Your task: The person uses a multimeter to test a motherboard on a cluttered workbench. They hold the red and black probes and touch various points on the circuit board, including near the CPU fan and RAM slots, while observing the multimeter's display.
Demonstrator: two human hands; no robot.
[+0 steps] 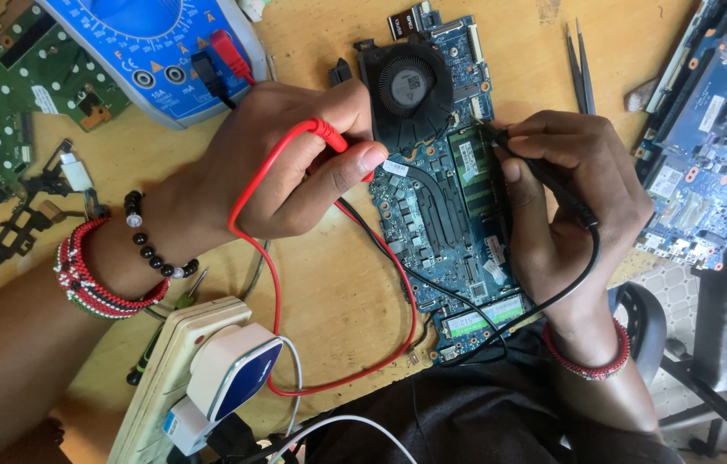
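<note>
Along the table's [337,292] left edge, a green circuit board [2,86] and blue multimeter [148,51] crowd the left hand [277,163], its grip pinched on a red probe [329,135] at the blue laptop board's [441,206] left edge. Opposite, the right hand [570,206] clamps a black probe [544,172] onto that board; tweezers [580,64] lie beyond, bare wood between.

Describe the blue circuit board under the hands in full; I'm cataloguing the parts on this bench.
The blue circuit board lies flat and lengthwise on the wooden bench, bare of any case. A round black fan sits at its far end, with a dark heat pipe running down from it. Green memory modules show at mid-board and at the near end. The left hand brings a red probe to its left edge; the right hand presses a black probe onto it.
</note>
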